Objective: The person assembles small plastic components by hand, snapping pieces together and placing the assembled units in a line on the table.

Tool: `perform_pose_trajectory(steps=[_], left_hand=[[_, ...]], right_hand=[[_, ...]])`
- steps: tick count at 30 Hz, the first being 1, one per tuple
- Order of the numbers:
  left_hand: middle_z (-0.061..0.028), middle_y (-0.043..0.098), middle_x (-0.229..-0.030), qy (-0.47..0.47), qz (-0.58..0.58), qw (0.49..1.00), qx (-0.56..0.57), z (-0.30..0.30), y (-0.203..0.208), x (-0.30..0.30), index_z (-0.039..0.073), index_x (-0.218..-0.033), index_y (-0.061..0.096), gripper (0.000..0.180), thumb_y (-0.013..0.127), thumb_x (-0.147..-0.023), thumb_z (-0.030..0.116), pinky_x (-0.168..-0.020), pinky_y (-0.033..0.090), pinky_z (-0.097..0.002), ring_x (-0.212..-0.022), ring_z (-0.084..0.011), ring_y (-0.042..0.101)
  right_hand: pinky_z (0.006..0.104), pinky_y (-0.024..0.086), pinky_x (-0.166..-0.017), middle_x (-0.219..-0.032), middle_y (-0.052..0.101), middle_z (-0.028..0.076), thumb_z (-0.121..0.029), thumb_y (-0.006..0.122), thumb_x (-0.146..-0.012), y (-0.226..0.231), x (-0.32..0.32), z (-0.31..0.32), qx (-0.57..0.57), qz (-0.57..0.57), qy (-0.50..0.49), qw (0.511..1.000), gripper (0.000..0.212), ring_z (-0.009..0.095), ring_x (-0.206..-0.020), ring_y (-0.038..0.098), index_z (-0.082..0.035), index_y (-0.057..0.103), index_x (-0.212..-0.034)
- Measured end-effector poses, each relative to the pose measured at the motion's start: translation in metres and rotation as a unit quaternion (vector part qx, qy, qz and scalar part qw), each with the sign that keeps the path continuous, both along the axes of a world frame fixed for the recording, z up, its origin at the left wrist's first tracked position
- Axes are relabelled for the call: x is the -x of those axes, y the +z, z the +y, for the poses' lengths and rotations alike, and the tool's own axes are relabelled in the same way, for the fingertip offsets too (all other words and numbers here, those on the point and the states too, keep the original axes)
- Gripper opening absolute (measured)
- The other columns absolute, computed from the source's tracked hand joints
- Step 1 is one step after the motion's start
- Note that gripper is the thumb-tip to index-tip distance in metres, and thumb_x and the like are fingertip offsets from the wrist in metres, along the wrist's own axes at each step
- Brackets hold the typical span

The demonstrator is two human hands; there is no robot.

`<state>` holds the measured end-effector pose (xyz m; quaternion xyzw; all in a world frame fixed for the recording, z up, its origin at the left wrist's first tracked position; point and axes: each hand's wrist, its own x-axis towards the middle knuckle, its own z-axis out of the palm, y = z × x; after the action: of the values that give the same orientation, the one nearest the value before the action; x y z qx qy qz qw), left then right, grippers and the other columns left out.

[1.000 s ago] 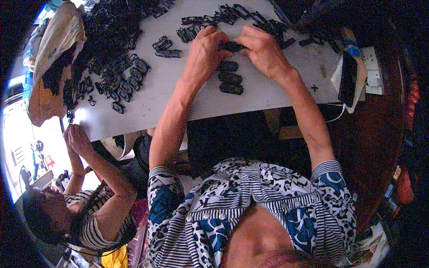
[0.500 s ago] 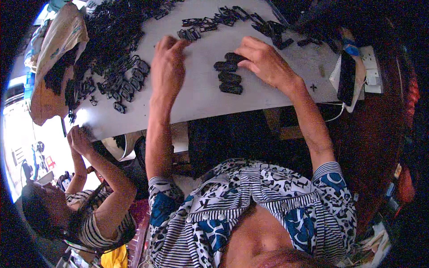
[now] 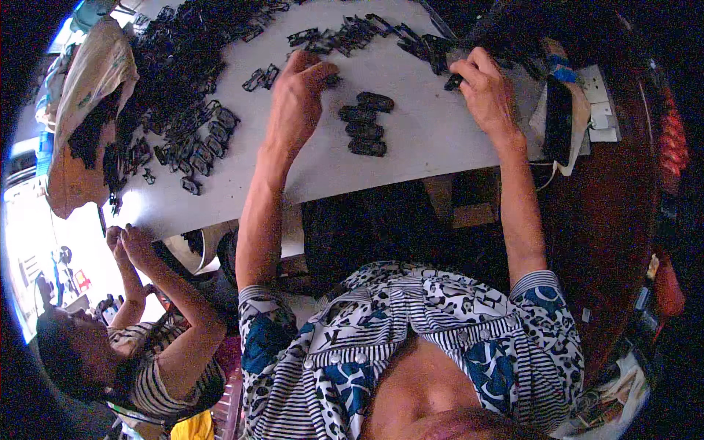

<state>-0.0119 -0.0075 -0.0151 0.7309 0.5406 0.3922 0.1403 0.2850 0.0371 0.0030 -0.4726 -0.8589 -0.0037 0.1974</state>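
My left hand (image 3: 299,95) hangs over the white table with its fingers closed on a small black plastic piece (image 3: 332,80), mostly hidden by the fingers. Farther right, my right hand (image 3: 487,92) pinches another small black piece (image 3: 454,82) between thumb and fingers, beside the scattered parts at the far right. Between the hands lies a short column of black oval plastic pieces (image 3: 366,130), the farthest one set a little to the right. A couple of loose black frame-like parts (image 3: 260,78) rest left of my left hand.
A large heap of black parts (image 3: 180,70) covers the table's left side, near a cloth sack (image 3: 92,110). More black parts (image 3: 345,35) lie along the back. A black phone-like slab (image 3: 558,121) and white power strip (image 3: 598,103) stand right. Another person (image 3: 158,330) works at left.
My right hand has left the top piece of the column and moved right to the scattered parts, where it now pinches a black piece. My left hand has shifted slightly right.
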Motion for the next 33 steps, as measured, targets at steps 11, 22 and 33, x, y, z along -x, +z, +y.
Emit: perform_pose_trajectory(steps=[11,22,33], left_hand=[[-0.0132,0.061,-0.091,0.049,0.025,0.998,0.02,0.011,0.002,-0.002,0.008,-0.096,0.067,0.017,0.066,-0.078,0.009,-0.066,0.05,-0.0398,-0.077,-0.0332,0.062],[-0.0144,0.06,-0.093,0.101,0.157,0.982,0.036,0.011,-0.004,-0.008,0.007,-0.088,0.06,0.015,0.067,-0.074,0.01,-0.066,0.05,-0.0411,-0.083,-0.0335,0.062],[-0.0144,0.059,-0.087,0.034,-0.031,0.998,0.036,0.012,-0.004,-0.009,0.003,-0.087,0.065,0.024,0.07,-0.064,-0.001,-0.07,0.048,-0.0407,-0.079,-0.0339,0.059]], right_hand=[[0.0409,0.048,-0.065,-0.09,0.053,0.01,-0.009,0.073,-0.07,-0.004,0.04,-0.014,0.053,0.075,0.092,0.992,0.025,0.033,-0.081,0.059,-0.004,0.054,-0.085],[0.0421,0.048,-0.071,-0.093,0.054,0.012,-0.005,0.07,-0.074,-0.008,0.059,-0.005,0.049,0.107,0.135,0.984,0.027,0.035,-0.085,0.059,-0.004,0.054,-0.096],[0.0366,0.048,-0.075,-0.097,0.055,0.012,-0.003,0.07,-0.072,-0.003,0.078,0.007,0.05,0.178,0.176,0.967,0.03,0.032,-0.089,0.058,-0.002,0.057,-0.1]])
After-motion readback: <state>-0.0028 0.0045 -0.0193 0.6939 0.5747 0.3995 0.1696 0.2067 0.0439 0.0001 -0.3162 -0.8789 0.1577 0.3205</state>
